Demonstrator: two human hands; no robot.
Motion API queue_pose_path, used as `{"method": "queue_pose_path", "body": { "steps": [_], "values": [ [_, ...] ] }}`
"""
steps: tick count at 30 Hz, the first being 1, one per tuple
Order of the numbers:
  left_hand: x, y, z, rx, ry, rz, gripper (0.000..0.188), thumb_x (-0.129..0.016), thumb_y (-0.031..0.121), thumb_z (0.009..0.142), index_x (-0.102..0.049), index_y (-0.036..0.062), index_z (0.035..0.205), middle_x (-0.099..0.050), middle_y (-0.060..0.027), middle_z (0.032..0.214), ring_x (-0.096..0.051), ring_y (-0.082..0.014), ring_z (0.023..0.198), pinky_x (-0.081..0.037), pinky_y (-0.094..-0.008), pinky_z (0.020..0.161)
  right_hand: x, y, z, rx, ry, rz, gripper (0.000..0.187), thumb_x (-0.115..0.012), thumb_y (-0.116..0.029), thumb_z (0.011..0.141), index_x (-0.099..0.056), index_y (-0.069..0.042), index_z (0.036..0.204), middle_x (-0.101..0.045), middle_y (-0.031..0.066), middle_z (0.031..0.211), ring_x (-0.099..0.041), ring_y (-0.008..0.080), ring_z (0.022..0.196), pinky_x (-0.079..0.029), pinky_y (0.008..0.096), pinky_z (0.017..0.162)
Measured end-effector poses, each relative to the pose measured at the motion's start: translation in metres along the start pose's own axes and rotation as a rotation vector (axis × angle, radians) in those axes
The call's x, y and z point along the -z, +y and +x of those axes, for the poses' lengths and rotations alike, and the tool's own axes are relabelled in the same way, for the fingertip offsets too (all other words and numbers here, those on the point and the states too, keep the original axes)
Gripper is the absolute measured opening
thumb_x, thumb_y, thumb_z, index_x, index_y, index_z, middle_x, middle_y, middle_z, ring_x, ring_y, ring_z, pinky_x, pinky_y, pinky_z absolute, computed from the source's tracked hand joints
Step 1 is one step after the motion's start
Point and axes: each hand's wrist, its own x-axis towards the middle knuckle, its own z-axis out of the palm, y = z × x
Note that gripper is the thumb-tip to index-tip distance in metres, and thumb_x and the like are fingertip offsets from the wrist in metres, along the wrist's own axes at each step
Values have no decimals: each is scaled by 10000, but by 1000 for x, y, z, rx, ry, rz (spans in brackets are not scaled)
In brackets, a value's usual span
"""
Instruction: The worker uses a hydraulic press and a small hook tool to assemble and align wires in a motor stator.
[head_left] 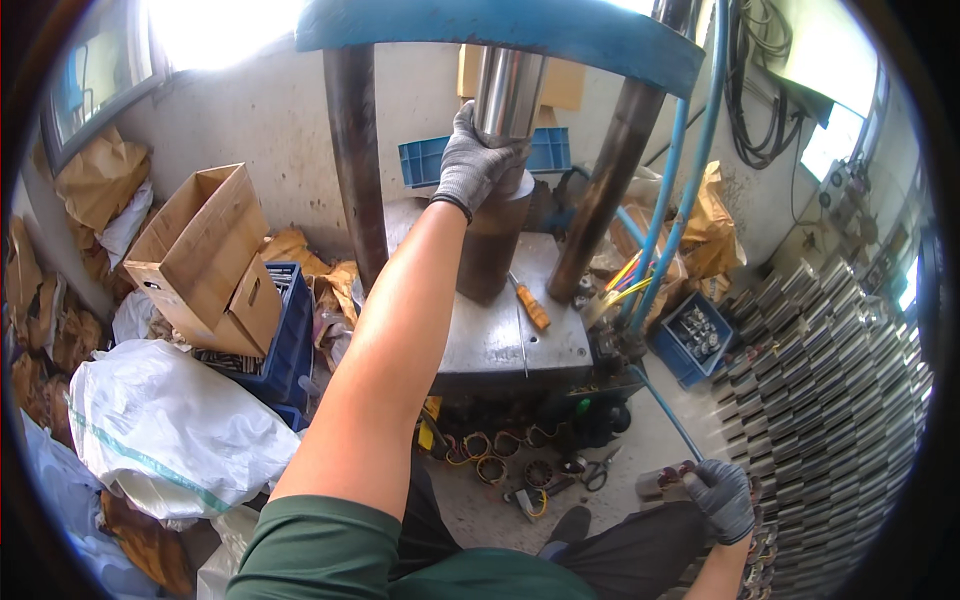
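Observation:
My left hand point(477, 163), in a grey knit glove, reaches up into a blue-framed press. Its fingers close around the lower end of a shiny metal cylinder point(508, 95); some of them are hidden behind it. Below stands a dark brown round post point(490, 250) with a pale top rim, on the press's metal bed point(465, 340). At the lower right my right hand point(722, 500), gloved too, is closed on the end of a blue lever point(665, 412). A screwdriver point(533, 305) with an orange handle lies on the bed beside the post.
Dark steel columns point(352, 150) flank the post. Stacked metal tubes point(820, 400) fill the right side. A blue crate point(692, 338) of small metal parts stands nearby. To the left are a cardboard box point(205, 250) and white sack point(175, 430). Wire-wound rings point(490, 468) and scissors point(598, 475) lie below.

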Motion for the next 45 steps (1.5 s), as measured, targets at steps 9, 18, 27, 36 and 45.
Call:
{"method": "queue_pose_path", "body": {
  "steps": [9, 18, 27, 36, 45],
  "values": [
    [0, 3, -2, -78, -36, 86, 1067, -1016, 292, 641, -401, 61, 1482, -622, -110, 1355, -610, -218, 1252, -486, -334, 1108, 48, -17, 106, 294, 570, -225, 132, -627, -6, 902, -706, -29, 1006, -695, 163, 897, -686, 320, 788, -558, 401, 755],
    [5, -11, 6, -82, -36, 71, 1149, -1017, 291, 596, -369, 55, 1515, -639, -140, 1349, -625, -257, 1239, -497, -348, 1084, 89, -22, 187, 452, 641, -230, 83, -653, -31, 901, -673, -17, 981, -678, 170, 895, -682, 287, 787, -560, 393, 751],
    [-13, -30, 17, -154, 31, 110, 1204, -1026, 191, 612, -277, 58, 1546, -566, -127, 1421, -569, -243, 1298, -462, -350, 1148, -9, -4, -12, 173, -151, -164, 187, -742, -151, 811, -708, -50, 965, -709, 153, 912, -701, 337, 816, -554, 438, 728],
    [-5, -26, 17, -195, 17, 91, 1102, -1035, 187, 560, -403, 24, 1448, -631, -123, 1310, -623, -227, 1180, -528, -347, 1052, -33, 14, -16, 177, 80, -286, 178, -777, -217, 811, -709, -55, 840, -680, 152, 765, -682, 370, 737, -548, 471, 689],
    [6, -14, 10, -12, -60, 33, 992, -989, 312, 689, -431, 32, 1460, -660, -128, 1294, -634, -226, 1179, -517, -343, 1042, -28, 7, -15, 136, 145, -232, 188, -774, -210, 813, -727, -49, 897, -685, 155, 762, -684, 373, 725, -554, 458, 693]
  ]
}}
